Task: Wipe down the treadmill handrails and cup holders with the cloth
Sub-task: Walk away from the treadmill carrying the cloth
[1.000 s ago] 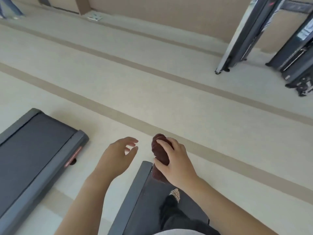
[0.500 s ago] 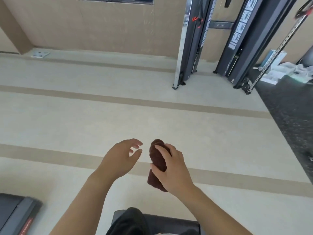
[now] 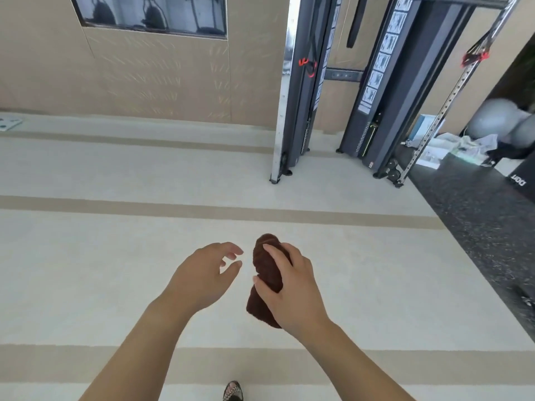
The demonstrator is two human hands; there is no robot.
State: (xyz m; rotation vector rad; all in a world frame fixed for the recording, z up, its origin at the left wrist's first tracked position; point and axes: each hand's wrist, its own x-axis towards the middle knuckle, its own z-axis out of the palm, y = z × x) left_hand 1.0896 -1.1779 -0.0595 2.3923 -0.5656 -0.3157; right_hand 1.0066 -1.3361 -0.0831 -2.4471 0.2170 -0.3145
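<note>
Curling round the bunched brown cloth (image 3: 267, 264), the grip of the right hand (image 3: 292, 296) is pinching it between thumb and forefinger; the other fingers are hiding behind the fabric. The cloth is standing roughly upright in that hand, its top poking above the forefinger and its lower end hanging below the thumb, in the air over the pale floor (image 3: 115, 256).

Tan stripes (image 3: 202, 211) are running across that floor, and open floor is lying between the hands and the gym gear beyond. Two dark weight-stack columns are standing against the beige wall (image 3: 173, 76): the left column (image 3: 301, 111) is carrying a chrome edge and a red strap (image 3: 307, 65), and the right column (image 3: 405, 82) is bearing a strip of exercise pictures. A perforated metal upright (image 3: 451, 91) is slanting down to the edge of a dark speckled mat (image 3: 477, 221). White wrappers (image 3: 463, 146) are lying behind it, near blurred grey exercise balls (image 3: 498, 120). A dark window (image 3: 150, 13) is showing at upper left.

The left hand (image 3: 202, 276) is hovering just beside the cloth without touching it, its grip loosely spread, fingers lightly bent, holding nothing. Both bare forearms are reaching forward from the bottom edge, with a patterned shoe (image 3: 233, 393) peeking between them.
</note>
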